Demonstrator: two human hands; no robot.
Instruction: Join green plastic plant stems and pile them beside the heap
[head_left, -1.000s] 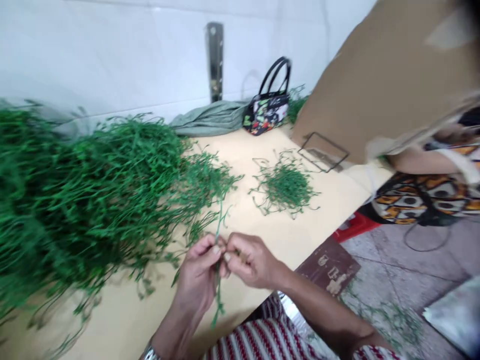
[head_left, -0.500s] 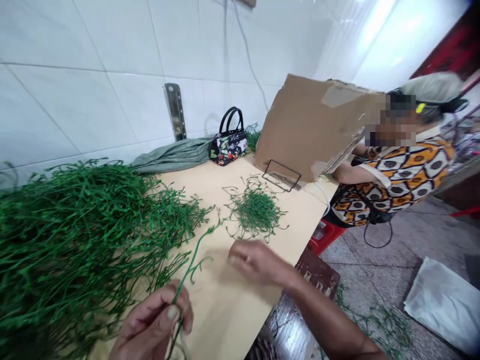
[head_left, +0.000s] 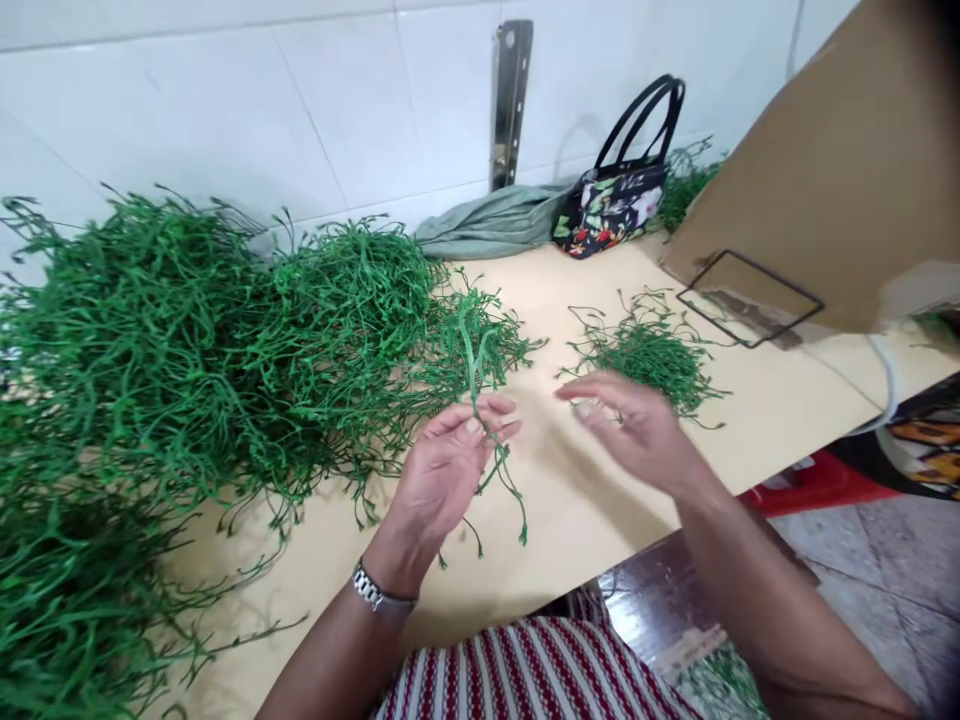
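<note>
My left hand (head_left: 439, 475), with a metal watch on its wrist, pinches a thin green plastic-looking plant stem (head_left: 476, 370) between thumb and fingers. The stem's forked top points away from me, and branches with small green tips dangle below the fingers. To the right, my right hand (head_left: 637, 435) hovers over the table with thumb and fingers apart and nothing visible in it. Just beyond it lies a small pile of green stems (head_left: 649, 360), partly hidden by the hand. A large tangled heap of similar stems (head_left: 202, 340) spreads across the left side.
The pale tabletop (head_left: 547, 540) meets a tiled wall. Along the back are a grey-green cloth (head_left: 495, 222), a floral handbag (head_left: 611, 205) and an upright metal bracket (head_left: 511, 105). A cardboard sheet (head_left: 817, 180) with a wire frame (head_left: 750, 300) stands right. A red stool (head_left: 817, 480) sits below.
My view has swung left and down. My left hand still pinches a green stem, now with branches hanging below the fingers. My right hand's fingers have spread from a closed curl.
</note>
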